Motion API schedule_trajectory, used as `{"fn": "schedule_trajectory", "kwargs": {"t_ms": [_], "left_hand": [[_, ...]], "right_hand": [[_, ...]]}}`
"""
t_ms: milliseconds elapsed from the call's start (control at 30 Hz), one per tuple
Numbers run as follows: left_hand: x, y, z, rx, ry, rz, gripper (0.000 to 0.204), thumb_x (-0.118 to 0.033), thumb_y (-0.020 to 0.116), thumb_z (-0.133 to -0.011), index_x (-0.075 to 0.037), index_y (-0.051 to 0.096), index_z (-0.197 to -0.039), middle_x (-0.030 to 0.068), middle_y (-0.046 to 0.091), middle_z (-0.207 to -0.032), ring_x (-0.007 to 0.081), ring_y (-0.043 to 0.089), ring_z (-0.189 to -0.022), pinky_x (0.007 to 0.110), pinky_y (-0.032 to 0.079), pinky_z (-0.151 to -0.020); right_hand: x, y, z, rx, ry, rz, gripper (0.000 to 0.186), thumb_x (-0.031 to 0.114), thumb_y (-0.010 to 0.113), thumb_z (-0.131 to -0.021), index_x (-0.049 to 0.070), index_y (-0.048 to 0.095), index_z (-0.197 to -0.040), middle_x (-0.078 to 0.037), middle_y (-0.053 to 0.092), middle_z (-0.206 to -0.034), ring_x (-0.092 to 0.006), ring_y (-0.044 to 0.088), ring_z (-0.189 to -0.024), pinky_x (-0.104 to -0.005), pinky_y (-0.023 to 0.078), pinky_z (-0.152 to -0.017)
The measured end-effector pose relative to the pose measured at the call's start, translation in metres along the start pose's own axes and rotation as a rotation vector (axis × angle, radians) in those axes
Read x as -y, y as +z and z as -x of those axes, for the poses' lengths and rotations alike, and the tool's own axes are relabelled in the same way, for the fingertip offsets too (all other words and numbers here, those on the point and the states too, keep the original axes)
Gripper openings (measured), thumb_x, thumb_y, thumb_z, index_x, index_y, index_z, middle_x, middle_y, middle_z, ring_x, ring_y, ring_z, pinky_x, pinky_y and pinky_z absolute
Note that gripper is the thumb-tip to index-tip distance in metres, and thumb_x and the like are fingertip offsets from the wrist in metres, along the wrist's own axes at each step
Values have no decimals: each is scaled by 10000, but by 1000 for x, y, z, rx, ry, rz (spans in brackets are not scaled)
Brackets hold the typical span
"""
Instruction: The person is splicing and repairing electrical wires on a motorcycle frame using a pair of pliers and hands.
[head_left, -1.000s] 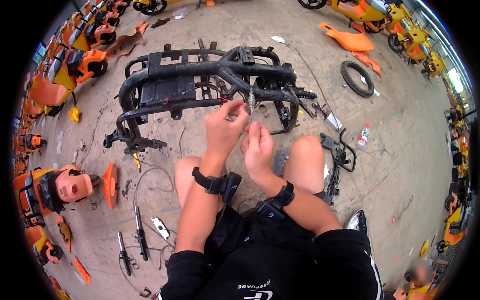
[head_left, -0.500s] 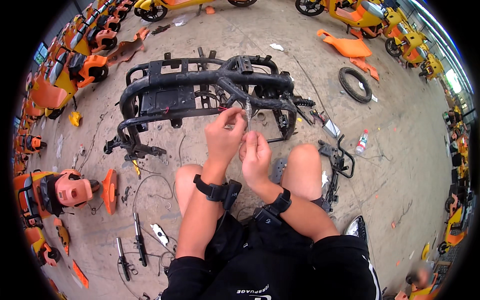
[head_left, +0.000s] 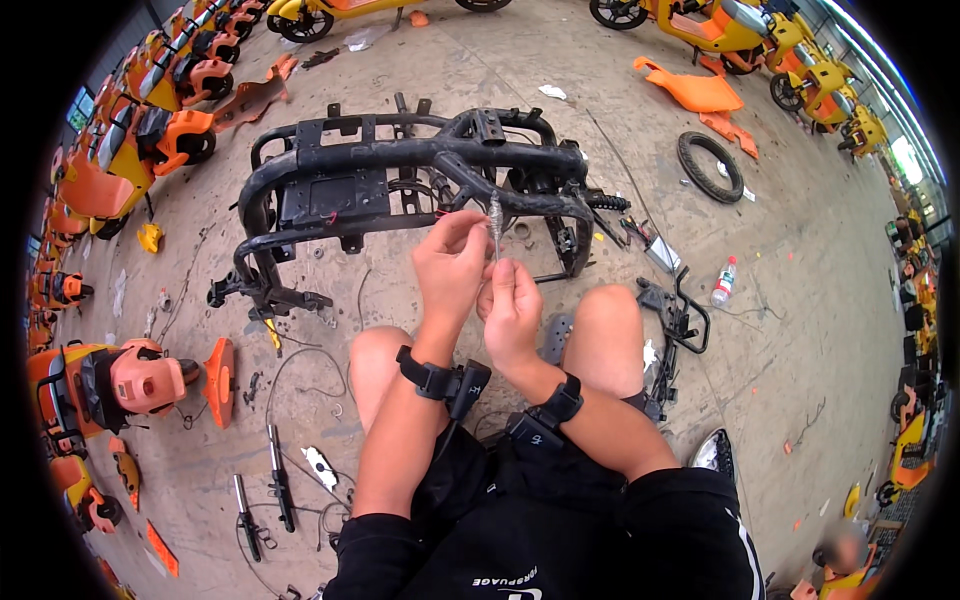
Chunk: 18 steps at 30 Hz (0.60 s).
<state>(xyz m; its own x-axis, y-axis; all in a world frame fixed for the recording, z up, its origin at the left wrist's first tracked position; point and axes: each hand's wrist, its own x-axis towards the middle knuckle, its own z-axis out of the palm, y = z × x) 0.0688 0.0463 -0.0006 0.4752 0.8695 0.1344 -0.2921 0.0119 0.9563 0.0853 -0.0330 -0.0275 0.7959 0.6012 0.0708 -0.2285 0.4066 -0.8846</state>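
Observation:
My right hand (head_left: 512, 305) is closed, thumb and fingers pinching the lower end of a thin silvery rod (head_left: 496, 222) with a rough, coil-like upper part. The rod stands roughly upright, its kind too small to make out. My left hand (head_left: 450, 265) is also closed, its fingertips pinched against the coiled part from the left. Beyond both hands a black scooter frame (head_left: 370, 160) lies across the floor. The rod's top overlaps the frame in view; whether they touch I cannot tell.
Near my right knee lies a black bracket (head_left: 690, 318), with a plastic bottle (head_left: 724, 282) and a tyre (head_left: 711, 169) farther out. Fork tubes (head_left: 279, 480) and cables lie at left. Orange panels (head_left: 690, 90) and rows of yellow-orange scooters (head_left: 150, 140) surround the area.
My left wrist and forearm have shifted slightly to the right and turned a little. Both hands keep their pinch on the rod, and the frame has stayed put.

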Motion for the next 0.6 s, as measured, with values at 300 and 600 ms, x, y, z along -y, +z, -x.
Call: {"fn": "schedule_trajectory", "kwargs": {"t_ms": [300,600], "left_hand": [[-1,-3,1,56,-11,20,150,-29,605,-900,68,618,-1014,110,674,-916,130,646,-771,251,563,-625],[0,-5,2,77,4,-18,146,-38,608,-902,61,630,-1007,98,672,-890,118,639,-772,239,548,-624]], "right_hand": [[-1,-1,-1,13,-24,-14,286,287,413,-1026,71,512,-867,54,382,-534,-31,302,-435,-212,227,-407],[-1,-2,-1,18,-3,-41,272,288,427,-1022,76,507,-873,60,375,-537,-28,294,-434,-209,224,-407]]}}
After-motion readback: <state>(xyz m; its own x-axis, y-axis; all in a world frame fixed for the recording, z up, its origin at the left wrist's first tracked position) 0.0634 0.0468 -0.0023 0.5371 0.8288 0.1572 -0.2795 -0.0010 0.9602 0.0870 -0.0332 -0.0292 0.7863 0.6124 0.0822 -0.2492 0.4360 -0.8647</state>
